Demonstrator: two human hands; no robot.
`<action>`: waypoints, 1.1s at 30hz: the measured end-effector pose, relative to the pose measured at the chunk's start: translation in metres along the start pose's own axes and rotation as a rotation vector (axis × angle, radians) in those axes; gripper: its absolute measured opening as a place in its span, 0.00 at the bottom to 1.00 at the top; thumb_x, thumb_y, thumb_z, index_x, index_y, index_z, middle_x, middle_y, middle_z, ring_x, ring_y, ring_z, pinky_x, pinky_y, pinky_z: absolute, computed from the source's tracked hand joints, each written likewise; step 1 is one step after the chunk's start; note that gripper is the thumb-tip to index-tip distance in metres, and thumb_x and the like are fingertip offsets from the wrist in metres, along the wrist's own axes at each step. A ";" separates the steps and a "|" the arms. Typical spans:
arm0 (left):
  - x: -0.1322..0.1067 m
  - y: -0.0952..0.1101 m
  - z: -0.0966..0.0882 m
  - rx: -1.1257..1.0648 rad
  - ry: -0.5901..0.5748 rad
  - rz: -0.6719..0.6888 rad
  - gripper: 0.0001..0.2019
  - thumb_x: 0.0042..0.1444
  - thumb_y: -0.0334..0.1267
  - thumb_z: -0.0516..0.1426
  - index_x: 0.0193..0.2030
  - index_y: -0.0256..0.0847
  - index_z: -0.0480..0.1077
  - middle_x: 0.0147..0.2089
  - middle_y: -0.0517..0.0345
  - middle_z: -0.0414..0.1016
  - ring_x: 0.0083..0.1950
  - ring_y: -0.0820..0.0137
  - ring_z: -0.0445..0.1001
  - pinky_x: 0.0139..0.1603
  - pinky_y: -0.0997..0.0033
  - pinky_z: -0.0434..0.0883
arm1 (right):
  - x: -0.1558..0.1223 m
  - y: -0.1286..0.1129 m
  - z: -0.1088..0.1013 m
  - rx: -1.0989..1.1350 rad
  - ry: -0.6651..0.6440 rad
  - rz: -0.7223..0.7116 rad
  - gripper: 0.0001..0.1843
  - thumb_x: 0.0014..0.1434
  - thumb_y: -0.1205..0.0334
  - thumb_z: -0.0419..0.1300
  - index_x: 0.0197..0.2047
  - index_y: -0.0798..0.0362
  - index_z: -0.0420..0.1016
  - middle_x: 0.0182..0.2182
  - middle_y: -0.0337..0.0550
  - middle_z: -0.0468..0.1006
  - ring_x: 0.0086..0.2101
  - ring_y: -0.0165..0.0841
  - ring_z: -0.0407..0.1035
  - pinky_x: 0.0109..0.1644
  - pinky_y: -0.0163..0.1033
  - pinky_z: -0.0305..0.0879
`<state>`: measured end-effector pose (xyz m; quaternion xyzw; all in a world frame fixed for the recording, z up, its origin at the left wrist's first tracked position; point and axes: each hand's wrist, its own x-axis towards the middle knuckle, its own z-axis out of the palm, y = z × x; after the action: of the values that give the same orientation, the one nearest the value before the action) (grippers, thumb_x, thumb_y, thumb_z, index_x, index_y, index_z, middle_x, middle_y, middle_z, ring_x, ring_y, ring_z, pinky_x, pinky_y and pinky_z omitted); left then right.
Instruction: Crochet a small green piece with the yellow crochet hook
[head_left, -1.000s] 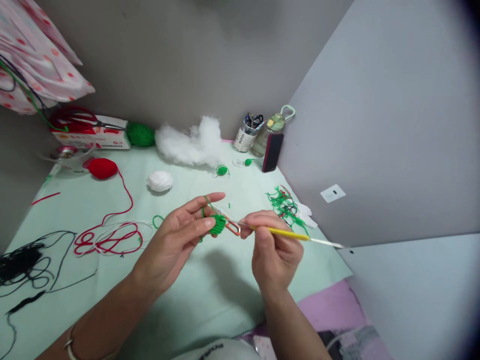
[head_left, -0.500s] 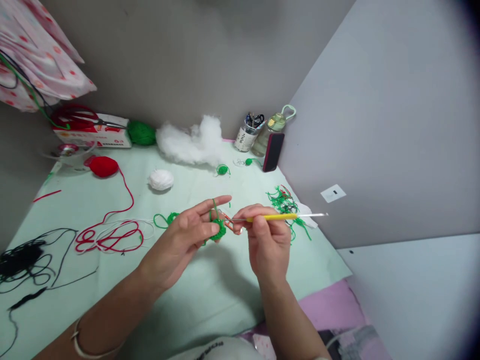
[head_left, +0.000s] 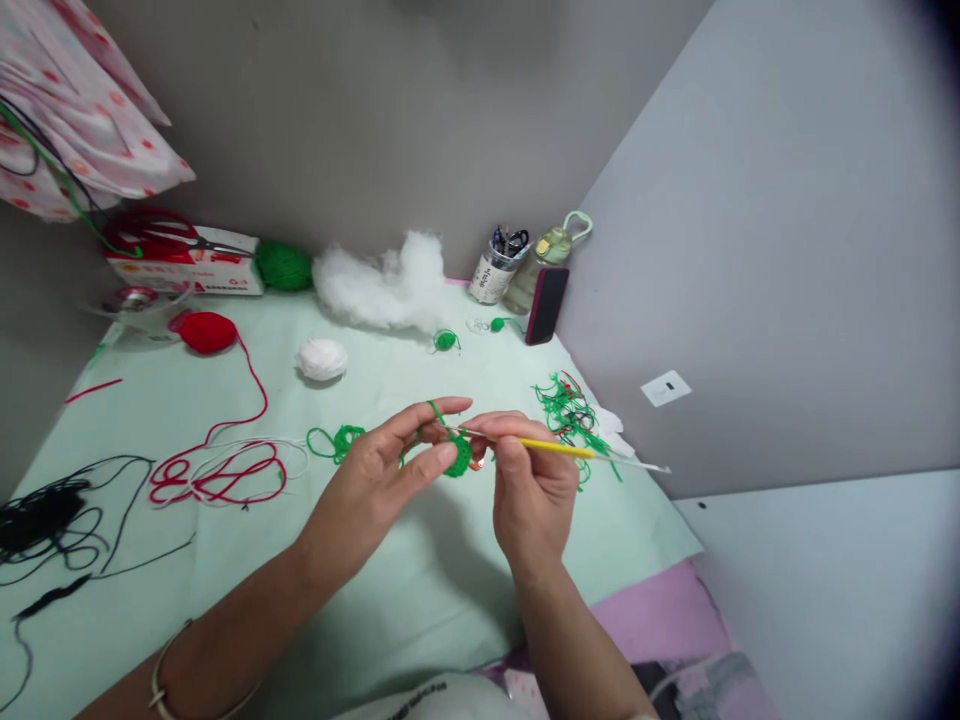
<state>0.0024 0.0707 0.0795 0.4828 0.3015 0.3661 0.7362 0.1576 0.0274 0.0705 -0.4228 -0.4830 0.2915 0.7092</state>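
Observation:
My left hand [head_left: 379, 478] pinches a small green crochet piece [head_left: 457, 458] between thumb and fingers, with green yarn [head_left: 433, 410] looped over the stretched forefinger. My right hand [head_left: 529, 485] is closed round a yellow-handled crochet hook [head_left: 559, 449], its tip at the green piece. A green yarn strand [head_left: 337, 440] trails left from the work onto the mint green cloth [head_left: 420, 590].
On the cloth lie a red yarn ball [head_left: 206, 332], a white yarn ball [head_left: 321, 359], a green yarn ball [head_left: 283, 266], white stuffing [head_left: 382, 285], black yarn [head_left: 45, 520], green scraps [head_left: 570, 405]. A jar [head_left: 491, 272], bottle [head_left: 540, 255] and phone [head_left: 545, 305] stand by the corner wall.
Both hands shifted slightly right. The hook's far end swung up and then back down, while its tip stayed working at the green piece.

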 end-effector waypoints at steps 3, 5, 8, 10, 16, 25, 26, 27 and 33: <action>0.001 0.000 -0.006 0.000 0.007 0.011 0.18 0.65 0.47 0.66 0.62 0.57 0.80 0.47 0.59 0.77 0.52 0.64 0.73 0.58 0.63 0.67 | 0.004 -0.002 -0.002 0.110 0.018 0.113 0.08 0.71 0.55 0.65 0.41 0.44 0.87 0.36 0.39 0.86 0.31 0.29 0.75 0.35 0.36 0.72; 0.001 0.000 -0.007 -0.001 0.025 0.018 0.18 0.63 0.45 0.68 0.60 0.57 0.81 0.44 0.60 0.75 0.49 0.65 0.72 0.55 0.65 0.68 | 0.007 -0.004 -0.002 0.166 0.016 0.148 0.10 0.71 0.54 0.65 0.40 0.46 0.85 0.35 0.39 0.86 0.30 0.28 0.75 0.35 0.36 0.72; 0.002 0.004 -0.005 0.013 0.059 0.032 0.16 0.62 0.43 0.69 0.56 0.56 0.83 0.41 0.61 0.73 0.46 0.67 0.71 0.53 0.66 0.68 | 0.008 -0.006 -0.002 0.173 -0.006 0.158 0.11 0.72 0.53 0.62 0.40 0.48 0.83 0.35 0.40 0.86 0.29 0.28 0.75 0.35 0.36 0.73; 0.002 0.008 -0.003 0.028 0.085 0.041 0.15 0.61 0.41 0.69 0.55 0.54 0.83 0.40 0.61 0.74 0.46 0.66 0.71 0.53 0.66 0.68 | 0.007 -0.008 -0.004 0.125 -0.024 0.139 0.12 0.73 0.54 0.60 0.41 0.48 0.82 0.36 0.41 0.86 0.30 0.29 0.76 0.35 0.38 0.74; -0.001 0.011 0.004 0.080 0.198 0.084 0.16 0.57 0.36 0.70 0.53 0.51 0.84 0.36 0.63 0.74 0.43 0.66 0.71 0.54 0.66 0.68 | -0.004 -0.007 -0.006 -0.354 -0.152 -0.255 0.14 0.73 0.67 0.59 0.51 0.41 0.83 0.41 0.43 0.86 0.39 0.36 0.80 0.42 0.44 0.77; 0.006 0.009 0.001 -0.361 -0.011 -0.153 0.19 0.58 0.39 0.70 0.57 0.44 0.83 0.38 0.59 0.80 0.40 0.71 0.74 0.48 0.72 0.70 | 0.003 -0.005 -0.005 -0.149 -0.022 -0.159 0.12 0.73 0.63 0.60 0.46 0.41 0.86 0.35 0.41 0.83 0.31 0.33 0.74 0.33 0.41 0.73; 0.006 0.009 0.000 -0.344 -0.024 -0.132 0.19 0.59 0.38 0.70 0.57 0.45 0.83 0.39 0.58 0.82 0.43 0.70 0.75 0.50 0.71 0.70 | 0.005 -0.005 -0.005 -0.075 -0.023 -0.097 0.11 0.73 0.60 0.60 0.44 0.42 0.86 0.35 0.41 0.84 0.31 0.33 0.74 0.32 0.40 0.72; 0.005 0.009 0.001 -0.319 -0.036 -0.114 0.18 0.60 0.38 0.69 0.57 0.47 0.83 0.41 0.58 0.82 0.45 0.68 0.76 0.52 0.70 0.70 | 0.007 -0.005 -0.005 -0.039 -0.039 -0.057 0.10 0.73 0.59 0.61 0.43 0.43 0.86 0.36 0.42 0.84 0.33 0.34 0.76 0.33 0.40 0.72; 0.001 0.006 0.007 -0.160 0.120 -0.017 0.19 0.57 0.39 0.73 0.55 0.53 0.84 0.40 0.63 0.79 0.44 0.71 0.73 0.52 0.72 0.70 | 0.000 -0.002 -0.002 -0.271 -0.096 -0.136 0.11 0.72 0.61 0.62 0.49 0.40 0.86 0.40 0.43 0.87 0.37 0.37 0.79 0.39 0.44 0.78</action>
<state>0.0073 0.0698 0.0870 0.3971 0.3192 0.4108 0.7561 0.1597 0.0258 0.0716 -0.4663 -0.5790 0.1948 0.6399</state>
